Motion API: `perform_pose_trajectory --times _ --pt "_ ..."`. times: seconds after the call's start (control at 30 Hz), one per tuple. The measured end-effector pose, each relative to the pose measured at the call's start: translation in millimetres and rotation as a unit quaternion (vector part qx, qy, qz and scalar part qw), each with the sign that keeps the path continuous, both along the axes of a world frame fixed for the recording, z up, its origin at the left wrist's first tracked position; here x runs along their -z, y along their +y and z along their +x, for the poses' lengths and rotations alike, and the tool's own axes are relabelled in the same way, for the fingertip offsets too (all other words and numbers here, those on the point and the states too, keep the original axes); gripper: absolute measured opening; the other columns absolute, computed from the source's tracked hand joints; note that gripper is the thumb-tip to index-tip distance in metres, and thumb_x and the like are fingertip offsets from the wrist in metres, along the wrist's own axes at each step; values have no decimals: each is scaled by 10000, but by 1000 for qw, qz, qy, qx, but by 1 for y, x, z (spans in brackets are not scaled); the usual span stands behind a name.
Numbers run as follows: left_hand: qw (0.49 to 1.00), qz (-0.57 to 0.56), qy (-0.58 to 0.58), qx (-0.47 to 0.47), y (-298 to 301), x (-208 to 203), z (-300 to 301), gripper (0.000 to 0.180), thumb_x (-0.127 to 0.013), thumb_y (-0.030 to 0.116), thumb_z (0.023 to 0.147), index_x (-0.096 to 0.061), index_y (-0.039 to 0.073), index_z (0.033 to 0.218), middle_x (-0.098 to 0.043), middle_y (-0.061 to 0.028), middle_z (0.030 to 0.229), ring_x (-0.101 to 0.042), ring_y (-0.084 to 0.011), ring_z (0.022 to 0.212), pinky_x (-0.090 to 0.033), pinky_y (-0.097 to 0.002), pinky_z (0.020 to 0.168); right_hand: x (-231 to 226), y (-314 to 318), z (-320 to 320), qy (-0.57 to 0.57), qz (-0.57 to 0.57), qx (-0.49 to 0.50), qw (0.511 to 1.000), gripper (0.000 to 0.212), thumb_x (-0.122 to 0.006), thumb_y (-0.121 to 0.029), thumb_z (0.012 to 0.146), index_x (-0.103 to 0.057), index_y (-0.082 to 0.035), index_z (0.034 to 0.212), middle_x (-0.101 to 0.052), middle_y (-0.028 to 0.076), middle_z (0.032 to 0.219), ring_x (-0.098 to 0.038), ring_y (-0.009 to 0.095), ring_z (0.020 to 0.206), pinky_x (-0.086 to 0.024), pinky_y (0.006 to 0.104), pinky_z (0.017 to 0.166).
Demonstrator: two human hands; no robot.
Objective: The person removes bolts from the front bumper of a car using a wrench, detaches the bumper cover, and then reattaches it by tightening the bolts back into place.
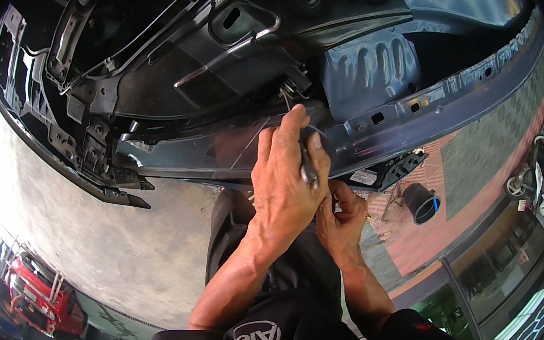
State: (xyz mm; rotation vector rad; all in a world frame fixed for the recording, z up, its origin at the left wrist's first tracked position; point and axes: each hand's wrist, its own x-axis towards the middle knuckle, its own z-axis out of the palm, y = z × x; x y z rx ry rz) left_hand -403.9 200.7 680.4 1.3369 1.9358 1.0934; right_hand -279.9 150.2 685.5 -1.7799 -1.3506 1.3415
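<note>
My left hand point(286, 171) reaches over the edge of a blue car body with its fingers wrapped round a wrench-like metal hand tool point(309, 173). The tool's shiny lower end shows beside my thumb, and its upper part points toward a small metal fitting point(286, 93) beside a black plastic part. Just below and to the right, my right hand point(343, 222) is closed with its fingers curled, close under the body's edge. Whatever those fingers hold, if anything, is hidden. The blue metal fender rail point(407, 112) runs behind both hands.
Black plastic panels and brackets point(68, 137) fill the car's left end. On the tiled floor to the right stands a black bucket-like container point(421, 203), near a black trim piece point(394, 172). A red vehicle point(43, 293) stands far left, a motorcycle point(538, 181) far right.
</note>
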Motion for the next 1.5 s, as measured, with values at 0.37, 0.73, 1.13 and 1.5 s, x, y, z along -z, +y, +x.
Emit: perform_pose_trajectory --times 0.37,0.73,1.13,1.5 --pt "970 -107 -177 -132 52 -22 -48 454 -464 338 1139 -687 -49 1056 -719 -101 788 -587 -96 591 -469 -244 544 -20 21 -21 195 -96 93 972 370 -577 -250 1103 -621 56 1308 -735 124 987 -618 85 596 -457 212 529" --pt "994 89 44 52 7 3 -30 222 -699 6 910 -678 -10 1131 -726 -137 1003 -636 -305 785 -533 -375 725 -5 72 -52 456 -181 183 852 566 -405 -422 1144 -475 9 1504 -589 142 1421 -583 216 1292 -397 374 1150" --pt "985 -108 -98 -96 58 -26 -49 184 -544 101 1075 -661 -41 1073 -731 -164 895 -690 -188 619 -537 -288 558 3 71 -55 564 -188 209 777 714 -314 -500 1127 -370 73 1550 -435 276 1597 -401 382 1511 -258 471 1272" --pt "986 119 92 77 1 14 -25 224 -649 -2 988 -652 -49 1207 -740 -131 980 -683 -273 793 -560 -350 708 1 66 -51 603 -216 254 724 704 -301 -513 1125 -430 39 1542 -484 196 1579 -435 328 1492 -301 437 1256"
